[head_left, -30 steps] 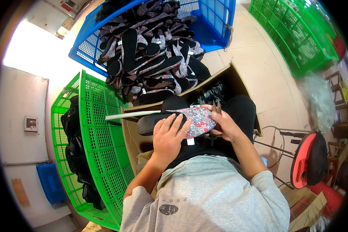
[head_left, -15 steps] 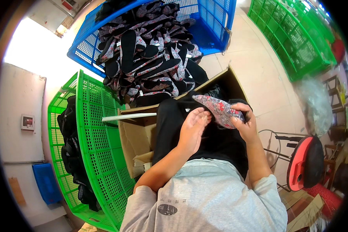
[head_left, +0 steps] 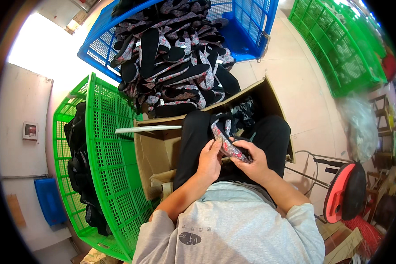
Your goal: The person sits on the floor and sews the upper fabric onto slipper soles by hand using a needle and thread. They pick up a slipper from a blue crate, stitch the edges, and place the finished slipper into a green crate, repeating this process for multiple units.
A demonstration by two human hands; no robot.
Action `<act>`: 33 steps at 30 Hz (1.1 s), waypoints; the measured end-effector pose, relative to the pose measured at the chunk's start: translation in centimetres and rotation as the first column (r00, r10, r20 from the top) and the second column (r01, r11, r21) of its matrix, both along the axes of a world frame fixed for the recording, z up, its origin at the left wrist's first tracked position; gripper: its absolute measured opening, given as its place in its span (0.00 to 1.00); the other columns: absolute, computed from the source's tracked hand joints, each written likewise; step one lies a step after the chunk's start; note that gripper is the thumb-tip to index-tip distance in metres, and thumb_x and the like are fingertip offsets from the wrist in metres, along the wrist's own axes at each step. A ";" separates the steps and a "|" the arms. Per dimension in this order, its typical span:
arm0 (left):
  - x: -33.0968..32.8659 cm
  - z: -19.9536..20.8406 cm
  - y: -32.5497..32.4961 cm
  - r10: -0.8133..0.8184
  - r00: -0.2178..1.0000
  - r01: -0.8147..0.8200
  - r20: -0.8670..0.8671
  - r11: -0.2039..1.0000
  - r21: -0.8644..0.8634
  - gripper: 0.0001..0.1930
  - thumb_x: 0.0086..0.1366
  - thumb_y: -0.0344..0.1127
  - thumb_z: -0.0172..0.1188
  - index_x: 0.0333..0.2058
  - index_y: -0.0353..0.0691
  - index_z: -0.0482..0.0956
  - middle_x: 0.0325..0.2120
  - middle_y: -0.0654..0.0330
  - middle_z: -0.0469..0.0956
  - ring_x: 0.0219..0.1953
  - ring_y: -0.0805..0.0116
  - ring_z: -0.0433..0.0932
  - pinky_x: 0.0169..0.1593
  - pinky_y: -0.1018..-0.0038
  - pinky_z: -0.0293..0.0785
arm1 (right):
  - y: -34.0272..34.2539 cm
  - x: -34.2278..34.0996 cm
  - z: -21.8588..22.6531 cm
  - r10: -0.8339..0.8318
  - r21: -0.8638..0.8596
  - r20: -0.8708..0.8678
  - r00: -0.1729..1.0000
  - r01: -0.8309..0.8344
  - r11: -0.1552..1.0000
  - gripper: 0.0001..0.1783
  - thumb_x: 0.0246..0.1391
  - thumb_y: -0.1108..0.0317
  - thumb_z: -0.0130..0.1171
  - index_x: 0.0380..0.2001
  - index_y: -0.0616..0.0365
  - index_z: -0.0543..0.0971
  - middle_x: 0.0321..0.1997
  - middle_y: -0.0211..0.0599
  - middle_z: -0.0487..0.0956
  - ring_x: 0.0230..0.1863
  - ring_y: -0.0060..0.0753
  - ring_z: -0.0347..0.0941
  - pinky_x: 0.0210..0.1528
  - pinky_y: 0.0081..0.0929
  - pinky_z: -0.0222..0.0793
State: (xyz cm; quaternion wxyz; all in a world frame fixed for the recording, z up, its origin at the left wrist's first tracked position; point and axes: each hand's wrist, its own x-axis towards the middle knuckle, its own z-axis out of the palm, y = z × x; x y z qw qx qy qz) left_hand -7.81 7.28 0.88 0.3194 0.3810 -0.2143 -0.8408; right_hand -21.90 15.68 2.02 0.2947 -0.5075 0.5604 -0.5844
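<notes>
I sit with black trousers over an open cardboard box (head_left: 156, 154). Both hands hold one patterned red-and-grey shoe insole (head_left: 226, 143) above my lap. My left hand (head_left: 209, 160) grips its near left edge. My right hand (head_left: 251, 163) pinches its lower end from the right. More patterned pieces lie in the box just beyond my knees (head_left: 242, 112). A large heap of black and patterned insoles (head_left: 176, 57) fills the blue crate ahead.
A blue plastic crate (head_left: 246, 26) stands ahead, a green crate (head_left: 105, 154) with dark pieces at my left, more green crates (head_left: 339, 48) at the far right. A white rod (head_left: 147, 129) rests on the box edge. A red-and-black stool (head_left: 345, 198) is at my right.
The insole lay flat under my left palm, then was lifted and turned; now both hands hold it edge-on, closer to my body. My view tilted slightly.
</notes>
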 end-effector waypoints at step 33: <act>7.9 -1.9 -3.3 0.308 0.636 0.343 0.707 0.709 -0.617 0.05 0.67 0.29 0.62 0.37 0.34 0.76 0.29 0.65 0.75 0.28 0.80 0.71 0.35 0.79 0.71 | -8.5 5.5 -1.9 0.084 0.383 -0.049 0.995 -0.059 0.922 0.22 0.53 0.58 0.64 0.45 0.63 0.77 0.34 0.58 0.81 0.37 0.59 0.79 0.40 0.44 0.74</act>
